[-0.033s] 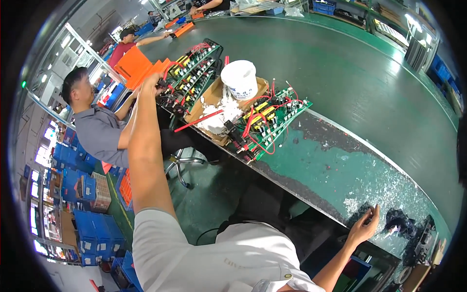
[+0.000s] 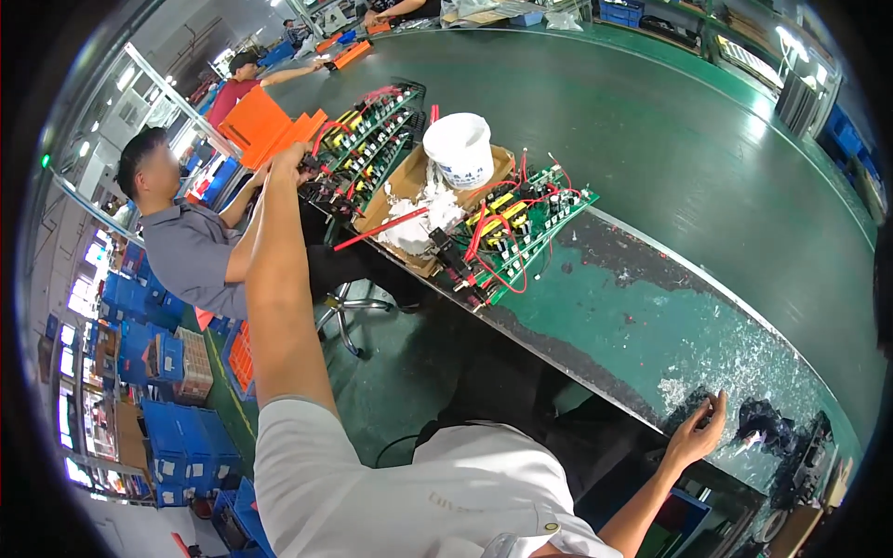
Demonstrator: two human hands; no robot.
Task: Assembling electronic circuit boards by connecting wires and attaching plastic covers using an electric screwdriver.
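My left arm stretches far out to the left. My left hand (image 2: 290, 160) is closed at the near end of a row of green circuit boards (image 2: 367, 135) with yellow parts and red wires. What its fingers grip is hidden. To the right of that row, a white bucket (image 2: 459, 153) stands in a cardboard tray (image 2: 400, 200) with white paste and a red stick (image 2: 381, 229). More circuit boards (image 2: 521, 228) lie beside the tray. My right hand (image 2: 698, 432) rests at the bench edge, fingers apart and holding nothing, close to a crumpled black bag (image 2: 765, 423).
The worn green bench (image 2: 614, 316) is flecked with white near my right hand. Beyond it runs a wide green conveyor belt (image 2: 633, 139). A co-worker in grey (image 2: 191, 246) sits at the left, near an orange casing (image 2: 256, 130). A stool base (image 2: 349, 316) stands below.
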